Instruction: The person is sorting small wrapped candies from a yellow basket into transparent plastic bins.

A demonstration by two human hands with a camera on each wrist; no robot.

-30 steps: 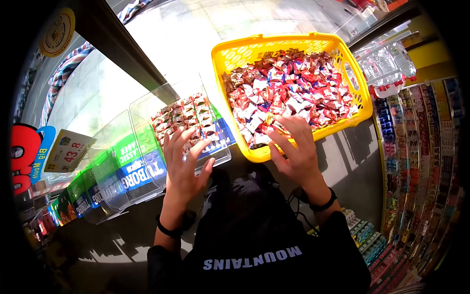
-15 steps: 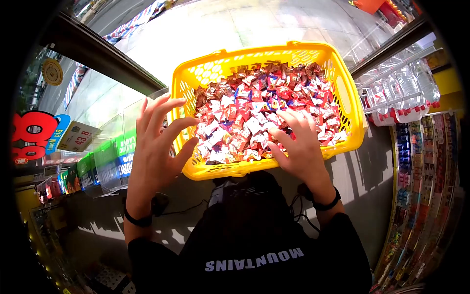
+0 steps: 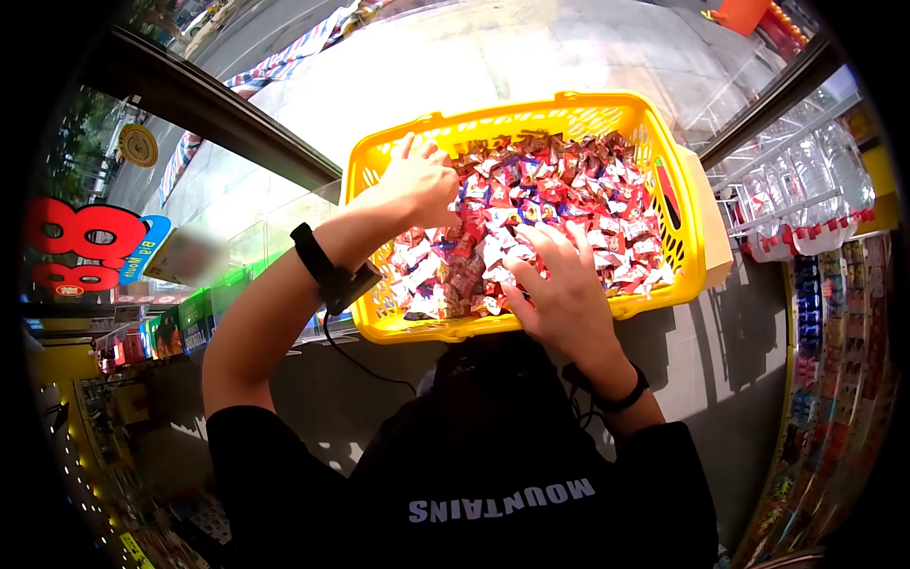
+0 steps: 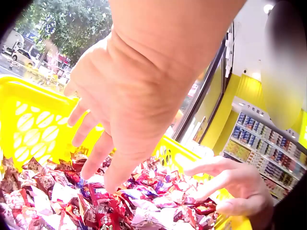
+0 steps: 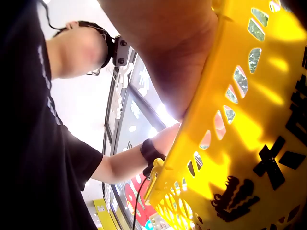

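Observation:
A yellow plastic basket [image 3: 406,331] full of small wrapped candies [image 3: 540,194] stands before me in the head view. My left hand [image 3: 422,188] reaches over its far left part, the wrist bent. In the left wrist view that hand [image 4: 120,100] slants down with loosely extended fingers, fingertips close over the candies [image 4: 100,211], nothing held. My right hand [image 3: 566,299] lies low over the candies at the front, fingers spread and slightly bent, gripping nothing. The right wrist view has only part of the right hand [image 5: 177,57] beside the basket wall [image 5: 240,124]; its fingers are hidden there.
A cardboard box [image 3: 711,228] shows behind the basket's right side. Clear bins [image 3: 223,294] line the left. Bottled water packs [image 3: 801,190] and product shelves [image 3: 834,351] stand at the right. A dark window post [image 3: 237,119] runs behind; a cable [image 3: 365,365] hangs from the left wrist.
My left hand has swung from the basket's left rim inward and away, over the far left candies. The right hand stays over the front candies. Earlier, the view turned left to right around the basket.

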